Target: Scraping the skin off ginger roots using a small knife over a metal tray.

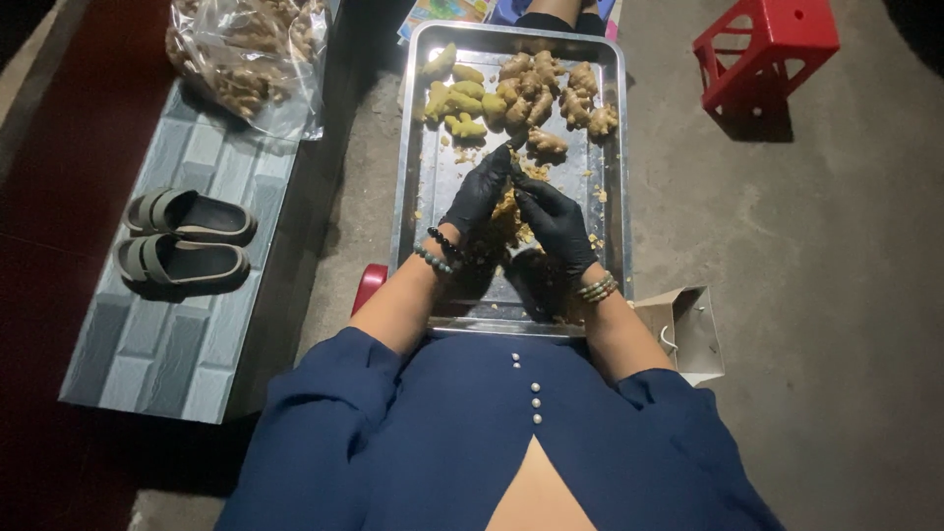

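Black-gloved left hand [479, 192], right hand [556, 224], ginger [507, 205] half hidden between fingers

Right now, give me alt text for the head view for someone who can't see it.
Two black-gloved hands, left hand and right hand, work together over a pile of peelings on a metal tray. Ginger roots and peeled yellow pieces lie at its far end. Sandals sit on a tiled ledge to the left.
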